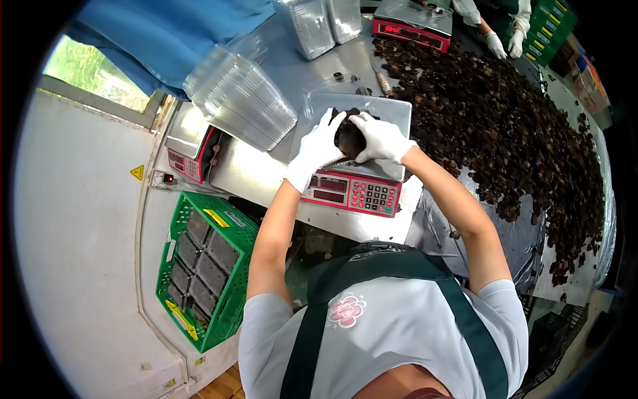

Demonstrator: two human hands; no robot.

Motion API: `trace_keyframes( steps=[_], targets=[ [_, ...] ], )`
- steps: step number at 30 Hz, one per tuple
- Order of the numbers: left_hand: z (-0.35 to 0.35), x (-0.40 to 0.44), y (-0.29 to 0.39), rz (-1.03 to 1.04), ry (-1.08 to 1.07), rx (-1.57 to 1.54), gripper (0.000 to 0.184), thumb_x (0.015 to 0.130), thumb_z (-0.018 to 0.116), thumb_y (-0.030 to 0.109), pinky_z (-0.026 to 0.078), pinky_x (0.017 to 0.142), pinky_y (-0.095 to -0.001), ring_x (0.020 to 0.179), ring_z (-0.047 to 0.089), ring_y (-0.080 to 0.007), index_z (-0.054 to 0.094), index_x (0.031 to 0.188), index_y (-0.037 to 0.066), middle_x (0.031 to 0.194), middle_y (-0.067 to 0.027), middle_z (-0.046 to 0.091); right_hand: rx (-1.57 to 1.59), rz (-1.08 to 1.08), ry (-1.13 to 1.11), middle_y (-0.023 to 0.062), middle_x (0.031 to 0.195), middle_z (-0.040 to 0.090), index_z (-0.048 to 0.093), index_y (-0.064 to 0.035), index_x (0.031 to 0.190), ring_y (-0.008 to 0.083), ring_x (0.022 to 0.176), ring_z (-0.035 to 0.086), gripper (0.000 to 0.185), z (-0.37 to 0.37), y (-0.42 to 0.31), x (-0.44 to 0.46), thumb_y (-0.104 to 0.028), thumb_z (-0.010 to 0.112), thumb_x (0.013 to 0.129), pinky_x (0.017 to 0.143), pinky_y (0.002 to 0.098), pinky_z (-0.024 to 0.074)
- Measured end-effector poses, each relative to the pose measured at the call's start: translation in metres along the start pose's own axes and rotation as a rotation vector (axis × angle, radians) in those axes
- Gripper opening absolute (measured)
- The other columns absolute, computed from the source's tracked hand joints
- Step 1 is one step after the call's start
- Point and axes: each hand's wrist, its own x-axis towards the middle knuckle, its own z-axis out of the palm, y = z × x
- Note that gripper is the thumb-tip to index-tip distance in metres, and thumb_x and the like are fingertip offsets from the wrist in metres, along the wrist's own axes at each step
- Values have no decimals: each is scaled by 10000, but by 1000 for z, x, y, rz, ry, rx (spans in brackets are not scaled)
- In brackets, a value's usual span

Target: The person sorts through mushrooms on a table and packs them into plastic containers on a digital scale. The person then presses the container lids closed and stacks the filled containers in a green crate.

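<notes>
My left hand (318, 147) and my right hand (383, 139), both in white gloves, curl around a clump of dark brown mushroom-like pieces (350, 138) from its two sides. The clump sits over the metal pan of a red digital scale (359, 194), with a clear plastic edge showing just below it. My fingers hide much of whatever holds the pieces. On the scale's front, the display windows look dark. Right of the pan spreads a big heap of similar dark pieces (465, 113).
Stacks of clear plastic trays (242, 100) stand left of the scale, with more trays (306, 30) behind. A second scale (189, 149) is at the left, another (412, 26) at the back. A green crate (209, 266) holds packed trays. A co-worker's gloved hands (505, 44) are beyond the heap.
</notes>
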Motion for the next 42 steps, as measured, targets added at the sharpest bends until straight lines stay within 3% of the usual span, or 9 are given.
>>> trace_keyframes(
  steps=[3,8,12,18,22,29,34,36,42],
  targets=[
    [-25,-6,-11,45,21,-79,845,656,761,324,421,1029,-398,1283,437,-359,392,1405,191,1483,-163,329,65,-127,298,203,1193,585,484,-72,1311,314,936,648,754,0,18,-9,-241,798,647,847,348,508],
    [-50,-13,-41,110,40,-260,671,702,735,203,416,1035,-372,1268,476,-298,514,1335,181,1452,-117,411,353,249,434,137,823,697,584,-80,1220,188,711,680,486,-6,47,-75,-152,732,762,686,306,534],
    [-47,-15,-53,-21,8,-677,498,774,669,84,431,998,-311,1182,537,-187,583,1264,119,1350,-70,519,310,519,571,128,821,706,630,-69,1181,135,693,667,408,37,81,-142,-166,723,796,664,278,521],
    [-36,-14,-55,87,138,-756,408,832,604,3,460,769,-191,809,546,-32,606,1231,92,1185,2,612,-104,878,336,143,1290,567,617,-86,1193,315,1187,518,492,102,92,-202,-280,748,760,976,375,443],
    [-36,-7,-50,93,26,-582,452,795,665,129,492,647,-225,590,525,-76,593,1241,125,1281,-40,588,-162,794,498,108,1088,665,664,-78,1071,306,994,590,322,133,103,-212,-165,725,767,878,360,482],
    [-12,8,-102,-288,438,-763,374,812,696,135,510,745,-239,780,620,-104,640,1181,103,1092,-67,679,-118,857,656,138,1068,662,606,-90,1178,314,1061,588,418,146,132,-234,-125,706,773,872,368,487],
    [4,28,-110,-433,381,-945,513,873,668,186,472,855,-287,1009,571,-148,489,1330,37,1206,-130,574,-245,802,729,129,1342,522,563,-112,1258,316,1157,540,478,87,96,-185,-218,709,815,929,370,472],
    [0,38,-103,-472,283,-1219,634,904,627,242,441,966,-374,1194,496,-247,337,1416,7,1402,-191,412,-195,696,688,118,1361,506,554,-97,1266,307,1187,517,506,69,94,-158,-242,716,809,958,378,457],
    [-10,52,-101,-409,337,-1594,637,934,569,323,463,919,-387,1142,524,-296,320,1417,-12,1368,-186,452,100,254,520,203,1408,423,484,-47,1319,341,1255,453,790,35,23,-66,-341,824,668,1032,411,394]
  ],
)
